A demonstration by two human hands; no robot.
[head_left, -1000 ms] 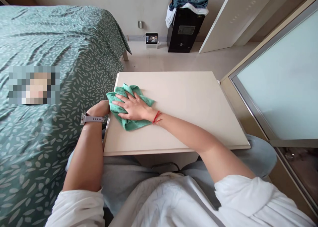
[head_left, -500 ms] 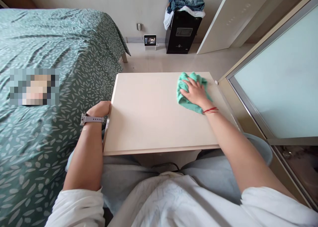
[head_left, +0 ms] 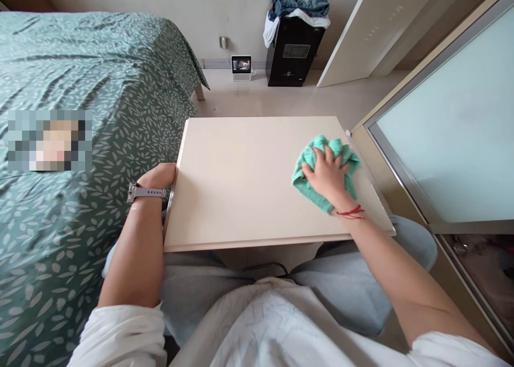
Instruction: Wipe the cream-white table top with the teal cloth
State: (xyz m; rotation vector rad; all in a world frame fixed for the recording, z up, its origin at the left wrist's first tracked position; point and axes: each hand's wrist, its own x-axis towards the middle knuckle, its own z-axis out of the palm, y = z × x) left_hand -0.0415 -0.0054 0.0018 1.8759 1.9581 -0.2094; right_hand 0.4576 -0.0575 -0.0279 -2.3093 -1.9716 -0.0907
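Here's your head view, and your right hand (head_left: 327, 177) is pressing down on a green microfibre cloth (head_left: 309, 166) over on the right side of a cream laminate tabletop (head_left: 241, 180). The fingers are spread a little and slightly curled, so the hand is half open, with the cloth bunched under the palm and fingertips. That hand points far and to the left, with your forearm running up from the near right. The cloth is a crumpled lump with no clean long axis, a bit wider left to right than near to far, and one tongue of it points near, past your wrist. It sits close to the right edge of the tabletop, nearer the far side than the near edge. A red string bracelet (head_left: 350, 212) circles that wrist.

Your left hand (head_left: 156, 175) is curled almost into a fist at the left edge of the tabletop, well apart from the cloth, and you can't tell whether it's gripping that edge or just resting there. A grey-strapped watch (head_left: 146, 192) sits on that wrist.

To your left, a green leaf-print bedspread (head_left: 80, 73) covers the bed, and to your right stands a frosted glass panel (head_left: 445, 121). Far ahead, a black safe (head_left: 295, 51) has folded jeans (head_left: 299, 0) on top
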